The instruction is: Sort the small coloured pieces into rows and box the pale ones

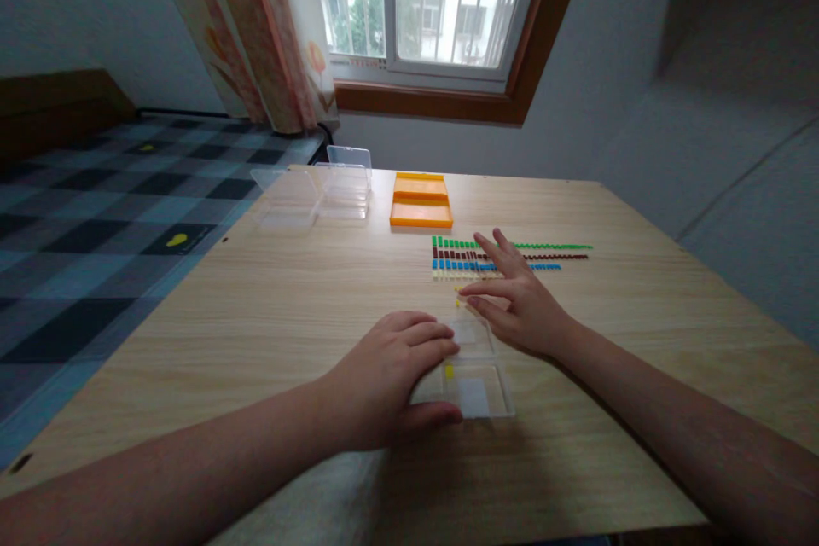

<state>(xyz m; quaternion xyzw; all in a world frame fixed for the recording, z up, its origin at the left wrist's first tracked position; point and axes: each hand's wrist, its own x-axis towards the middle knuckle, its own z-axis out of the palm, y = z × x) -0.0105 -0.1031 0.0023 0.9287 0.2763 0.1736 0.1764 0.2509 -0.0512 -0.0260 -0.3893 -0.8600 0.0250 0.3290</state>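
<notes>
My left hand (406,367) is curled over the left side of a clear plastic box (505,392), fingers on its raised lid part and thumb along the near edge. A small yellow piece (449,372) and a white paper label (473,397) show in the box. My right hand (521,294) has thumb and index finger pinched at a tiny yellow piece (459,290), the other fingers spread. Another yellow piece (457,304) lies beside the thumb tip. Beyond are rows of small green (448,243), brown (444,255), blue (448,265) and pale yellow pieces (441,275), partly hidden by my right hand.
An orange two-part tray (421,223) lies farther back on the wooden table (269,341). Left of it stand two open clear plastic boxes (287,205). A bed with a checked cover (128,213) borders the table's left side; a window (448,0) is behind.
</notes>
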